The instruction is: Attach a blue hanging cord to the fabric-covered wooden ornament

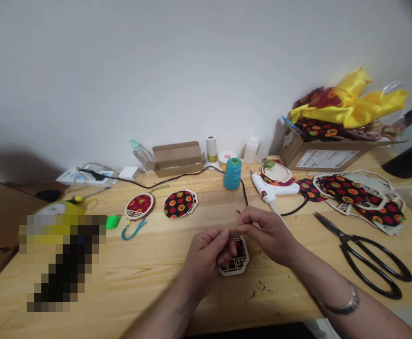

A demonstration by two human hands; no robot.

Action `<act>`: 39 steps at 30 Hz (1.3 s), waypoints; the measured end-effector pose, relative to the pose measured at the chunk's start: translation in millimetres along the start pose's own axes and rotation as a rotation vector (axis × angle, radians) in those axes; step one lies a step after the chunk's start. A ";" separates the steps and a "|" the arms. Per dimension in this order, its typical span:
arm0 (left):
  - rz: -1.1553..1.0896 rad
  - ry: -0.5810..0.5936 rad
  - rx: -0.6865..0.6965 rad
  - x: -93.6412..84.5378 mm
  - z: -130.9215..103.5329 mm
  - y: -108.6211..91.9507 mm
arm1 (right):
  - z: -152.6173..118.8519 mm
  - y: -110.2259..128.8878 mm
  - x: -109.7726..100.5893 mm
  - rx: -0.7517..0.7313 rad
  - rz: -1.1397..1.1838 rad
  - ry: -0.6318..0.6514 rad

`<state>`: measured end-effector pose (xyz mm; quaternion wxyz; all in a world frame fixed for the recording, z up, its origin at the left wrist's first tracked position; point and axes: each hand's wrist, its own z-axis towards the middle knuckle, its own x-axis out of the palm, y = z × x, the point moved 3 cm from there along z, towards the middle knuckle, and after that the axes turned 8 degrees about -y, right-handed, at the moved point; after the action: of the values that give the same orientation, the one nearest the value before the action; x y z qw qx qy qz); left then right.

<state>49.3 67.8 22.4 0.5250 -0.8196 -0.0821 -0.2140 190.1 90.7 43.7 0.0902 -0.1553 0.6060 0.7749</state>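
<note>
Fine pinch over the lattice piece [240,260], easily lost
Thumb and fingers press together on the left hand [204,254] and the right hand [268,235]; what they grip, if anything, is too small to tell. The lattice piece lies on the surface [149,282], at six o'clock from the thread cone [232,175]. A slack pinch could slip; the right hand, drifting toward three o'clock, could shove the scissors [347,238].
</note>
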 end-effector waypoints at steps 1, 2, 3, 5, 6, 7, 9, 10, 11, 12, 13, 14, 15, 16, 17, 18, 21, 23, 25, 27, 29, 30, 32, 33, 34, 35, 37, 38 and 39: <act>0.001 -0.002 0.001 -0.3 0.3 0.5 | -0.2 -0.2 -0.1 -0.005 -0.004 -0.005; 0.001 -0.001 0.000 -0.4 0.7 1.0 | -0.6 -0.3 -0.3 -0.012 -0.006 -0.009; -0.001 -0.001 -0.002 -0.5 1.0 1.7 | -1.0 -0.3 -0.5 -0.020 -0.008 -0.014; 0.002 -0.002 -0.007 -0.6 1.4 2.8 | -1.8 -0.1 -0.7 -0.031 -0.010 -0.018; 0.008 -0.008 -0.008 -0.7 1.5 3.3 | -2.0 -0.1 -0.7 -0.031 -0.009 -0.016; 0.017 -0.018 -0.008 -1.0 1.5 3.6 | -2.0 0.0 -0.7 -0.029 -0.007 -0.014; 0.037 -0.036 -0.009 -1.6 1.5 4.1 | -1.7 0.5 -0.7 -0.024 -0.004 -0.014; 0.045 -0.041 -0.011 -1.9 1.4 4.4 | -1.4 1.0 -0.8 -0.024 -0.002 -0.015; 0.049 -0.042 -0.015 -2.2 1.3 4.8 | -1.1 1.5 -0.9 -0.026 -0.002 -0.018; 0.052 -0.040 -0.018 -2.4 1.3 5.1 | -0.8 2.1 -1.0 -0.030 -0.003 -0.019; 0.056 -0.039 -0.021 -2.6 1.2 5.4 | -0.7 2.7 -1.0 -0.036 -0.004 -0.020; 0.063 -0.037 -0.024 -2.7 1.0 5.6 | -0.7 3.2 -1.0 -0.041 -0.004 -0.019; 0.071 -0.037 -0.027 -2.7 0.9 5.7 | -0.8 3.6 -0.9 -0.048 -0.004 -0.017; 0.079 -0.038 -0.028 -2.6 0.8 5.7 | -0.9 3.9 -0.8 -0.054 -0.004 -0.016; 0.088 -0.041 -0.029 -2.5 0.6 5.5 | -1.1 4.1 -0.7 -0.059 -0.005 -0.014; 0.095 -0.044 -0.029 -2.3 0.5 5.4 | -1.3 4.1 -0.6 -0.062 -0.007 -0.013; 0.105 -0.052 -0.031 -1.4 0.6 5.0 | -1.6 4.6 -0.1 -0.070 -0.001 -0.020; 0.114 -0.055 -0.027 -1.1 0.7 5.2 | -1.7 5.5 0.4 -0.082 0.015 -0.026; 0.131 -0.058 -0.015 -1.1 0.7 5.5 | -2.1 6.5 1.2 -0.091 0.034 -0.028; 0.148 -0.061 0.006 -1.3 0.3 5.5 | -2.6 6.6 1.9 -0.086 0.055 -0.030; 0.162 -0.073 0.044 -1.7 -0.7 3.7 | -2.9 5.5 2.0 -0.067 0.092 -0.043; 0.179 -0.089 0.070 -2.1 -1.6 1.7 | -2.8 4.5 1.7 -0.050 0.120 -0.059; 0.254 -0.141 0.135 -2.9 -4.1 -4.6 | -2.1 1.7 0.5 -0.004 0.183 -0.108; 0.309 -0.175 0.181 -3.1 -5.8 -9.0 | -1.7 0.3 -0.3 0.022 0.214 -0.134; 0.369 -0.206 0.233 -3.1 -7.7 -13.9 | -1.2 -0.7 -0.9 0.045 0.239 -0.155; 0.424 -0.234 0.299 -2.7 -9.8 -19.2 | -0.8 -1.0 -1.5 0.060 0.257 -0.169; 0.530 -0.289 0.439 -1.7 -13.9 -29.0 | -0.5 0.8 -2.2 0.071 0.276 -0.177; 0.575 -0.315 0.501 -1.4 -15.5 -32.9 | -0.7 2.6 -2.2 0.077 0.289 -0.168; 0.610 -0.337 0.546 -1.2 -16.6 -35.6 | -1.0 4.9 -2.0 0.086 0.310 -0.149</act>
<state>31.0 68.5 57.2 0.7407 -0.6611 0.0256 0.1169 190.5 88.6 48.7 0.0209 0.0021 0.6468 0.7624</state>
